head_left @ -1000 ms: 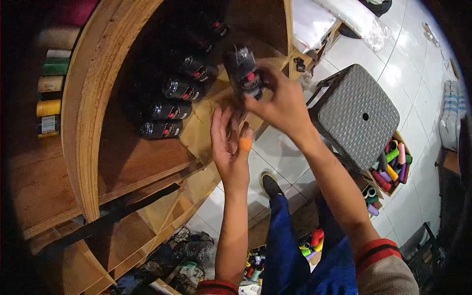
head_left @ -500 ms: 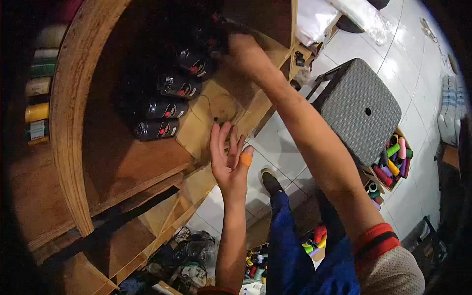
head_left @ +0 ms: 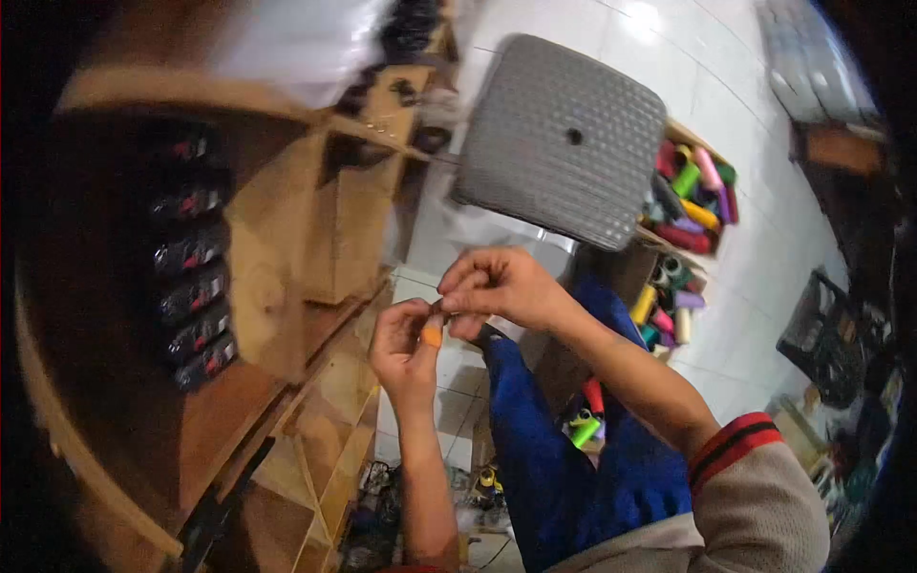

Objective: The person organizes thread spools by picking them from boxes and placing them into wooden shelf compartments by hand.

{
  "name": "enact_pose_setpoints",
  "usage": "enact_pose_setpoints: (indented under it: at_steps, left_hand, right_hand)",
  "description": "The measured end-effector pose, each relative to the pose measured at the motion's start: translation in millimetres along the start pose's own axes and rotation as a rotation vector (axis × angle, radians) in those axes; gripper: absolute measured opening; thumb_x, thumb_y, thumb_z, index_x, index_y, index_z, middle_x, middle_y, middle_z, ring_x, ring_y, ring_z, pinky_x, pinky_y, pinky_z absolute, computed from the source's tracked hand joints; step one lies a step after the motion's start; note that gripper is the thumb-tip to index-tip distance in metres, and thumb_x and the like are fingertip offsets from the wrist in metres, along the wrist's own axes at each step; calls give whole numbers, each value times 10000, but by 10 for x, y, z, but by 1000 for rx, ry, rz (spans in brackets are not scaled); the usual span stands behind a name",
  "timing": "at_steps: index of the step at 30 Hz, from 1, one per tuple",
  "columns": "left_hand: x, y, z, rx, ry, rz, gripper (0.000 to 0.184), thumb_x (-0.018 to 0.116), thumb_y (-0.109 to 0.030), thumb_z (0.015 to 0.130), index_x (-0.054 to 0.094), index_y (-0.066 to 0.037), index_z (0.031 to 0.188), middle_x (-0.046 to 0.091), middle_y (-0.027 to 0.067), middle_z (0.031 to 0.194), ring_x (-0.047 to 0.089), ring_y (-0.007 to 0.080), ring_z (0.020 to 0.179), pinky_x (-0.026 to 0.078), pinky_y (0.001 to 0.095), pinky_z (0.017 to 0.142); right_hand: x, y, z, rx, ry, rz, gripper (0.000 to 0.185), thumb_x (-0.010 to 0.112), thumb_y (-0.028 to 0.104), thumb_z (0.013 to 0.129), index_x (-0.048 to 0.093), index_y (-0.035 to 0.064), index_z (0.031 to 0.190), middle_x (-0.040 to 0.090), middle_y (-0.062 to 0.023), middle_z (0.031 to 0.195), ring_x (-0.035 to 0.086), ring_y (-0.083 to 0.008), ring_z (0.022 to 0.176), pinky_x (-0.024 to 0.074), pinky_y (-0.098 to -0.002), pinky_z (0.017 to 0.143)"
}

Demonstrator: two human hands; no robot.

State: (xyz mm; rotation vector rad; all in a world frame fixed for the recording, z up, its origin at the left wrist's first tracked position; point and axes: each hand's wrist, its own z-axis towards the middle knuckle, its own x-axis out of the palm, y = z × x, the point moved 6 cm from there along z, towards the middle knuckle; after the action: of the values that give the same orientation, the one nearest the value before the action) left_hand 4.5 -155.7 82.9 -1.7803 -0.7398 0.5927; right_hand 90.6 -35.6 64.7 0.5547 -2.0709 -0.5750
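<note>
My left hand (head_left: 401, 351) is held in mid-air with its fingers curled and an orange band (head_left: 432, 335) around its thumb. From the right, my right hand (head_left: 511, 288) meets it, thumb and fingers pinched together at the left hand's fingertips. Whatever sits between the fingertips is too small and blurred to name. To the left, a row of dark wrapped packs (head_left: 191, 253) with red and white marks lies in a wooden shelf (head_left: 220, 425), apart from both hands.
Beyond my hands stands a grey woven-pattern stool (head_left: 564, 134). Boxes of coloured thread spools (head_left: 693, 196) are beside it on the white tiled floor (head_left: 755, 296). Clear plastic (head_left: 296, 48) lies on top of the shelf. A dark crate (head_left: 826, 334) is at the right.
My right hand has come out of the shelf and joined my left hand, whose fingers have curled from an open pose. The view has swung rightward.
</note>
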Motion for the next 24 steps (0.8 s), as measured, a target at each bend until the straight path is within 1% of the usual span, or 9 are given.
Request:
enact_pose_setpoints:
  at_steps: [2, 4, 8, 11, 14, 16, 17, 19, 24]
  left_hand:
    - [458, 105, -80, -120, 120, -45, 274, 555, 61, 832, 513, 53, 1103, 570, 81, 891, 587, 174, 821, 481, 300, 755]
    - [920, 172, -190, -167, 316, 38, 297, 557, 69, 830, 516, 42, 1123, 575, 82, 900, 590, 172, 837, 482, 297, 765]
    - [1887, 356, -358, -273, 616, 176, 301, 587, 55, 820, 559, 12, 1117, 611, 79, 906, 613, 144, 861, 482, 266, 804]
    - [2582, 487, -452, -282, 832, 267, 310, 600, 43, 811, 572, -12, 1114, 610, 63, 911, 610, 138, 860, 482, 265, 800]
    - [3215, 599, -485, -273, 1013, 389, 317, 609, 25, 811, 569, -17, 1122, 597, 47, 910, 600, 134, 868, 472, 272, 825]
    - [3613, 652, -490, -230, 1112, 444, 321, 622, 11, 806, 575, -30, 1121, 599, 39, 910, 595, 126, 861, 470, 274, 829]
    - [3773, 680, -501, -240, 1155, 453, 317, 624, 10, 805, 583, -44, 1115, 600, 29, 898, 588, 117, 853, 471, 274, 826]
    - [4068, 757, -525, -244, 1196, 475, 313, 624, 9, 807, 587, -47, 1112, 601, 26, 889, 589, 115, 849, 474, 274, 820]
    - [4539, 1002, -650, -274, 1283, 520, 304, 623, -2, 814, 595, -62, 1111, 604, 25, 873, 594, 110, 844, 485, 279, 804]
  right_hand:
    - [-635, -160, -518, 96, -161, -161, 177, 633, 99, 862, 598, -22, 986, 668, -124, 776, 658, -171, 608, 536, -266, 535]
    - [-1283, -391, -975, 47, -297, -31, 225, 646, 120, 849, 592, -25, 1013, 669, -106, 795, 651, -151, 633, 528, -260, 560]
    - [-2448, -1034, -1856, -10, -592, -339, 268, 638, 98, 823, 591, -20, 1059, 666, -91, 831, 646, -153, 776, 511, -271, 693]
    - [-3045, -1601, -2558, 138, -1018, 99, 273, 603, 110, 824, 596, -18, 1065, 667, -80, 869, 637, -151, 763, 514, -264, 678]
    - [-3563, -2346, -3220, 196, -1393, 53, 252, 610, 198, 833, 628, -2, 987, 651, -60, 831, 624, -152, 722, 512, -282, 592]
    - [-3887, -2841, -3421, 217, -1448, 326, 286, 633, 280, 829, 647, 21, 948, 647, -62, 850, 603, -150, 683, 505, -273, 584]
    - [-3897, -2752, -3456, 123, -1551, 518, 314, 640, 346, 823, 663, 47, 919, 635, -54, 782, 575, -130, 644, 490, -253, 566]
    - [-4058, -2570, -3433, 178, -1617, 553, 400, 629, 427, 810, 674, 37, 888, 645, -82, 757, 601, -177, 666, 500, -295, 597]
    - [-4646, -2673, -3354, 581, -1679, 201, 628, 608, 585, 731, 675, -34, 812, 662, -192, 768, 640, -325, 770, 491, -386, 739]
